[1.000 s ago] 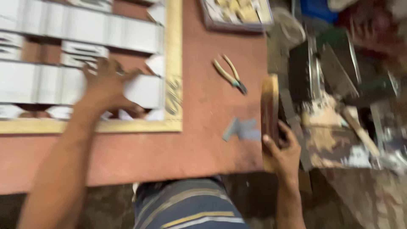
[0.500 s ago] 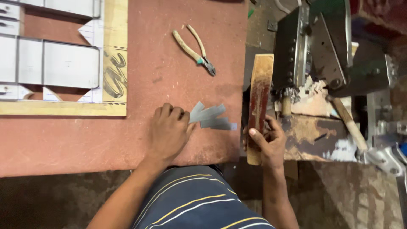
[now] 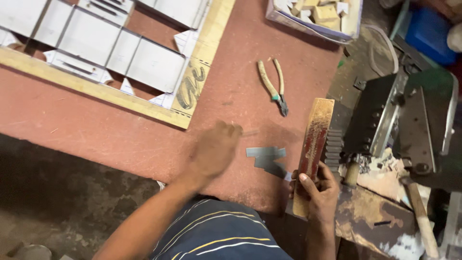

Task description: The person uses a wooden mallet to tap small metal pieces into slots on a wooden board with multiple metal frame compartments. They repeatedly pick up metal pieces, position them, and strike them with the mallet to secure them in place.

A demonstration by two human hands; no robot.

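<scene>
Tabletop (image 3: 120, 130), a reddish-brown surface, carries everything here, and the wooden block (image 3: 313, 151) standing near its right edge is my landmark. Far to the left of the block lies a large wooden frame (image 3: 192, 91) filled with pale metal strips; it lies flat, probably so that the strips stay in their pattern. To the right of the block sits a dark metal machine (image 3: 399, 125), close enough to reach without moving.

The right hand (image 3: 317, 192) has its grip closed around the lower end of the block and holds it on its edge, likely to keep it steady. The left hand (image 3: 214, 151), blurred, hovers left of the block with fingers loosely curled; I cannot tell if it holds anything.

Between this hand and the block, touching the tabletop, lie small grey metal pieces (image 3: 267, 159). Just above them rest the pliers (image 3: 274, 86), jaws toward the block.
</scene>
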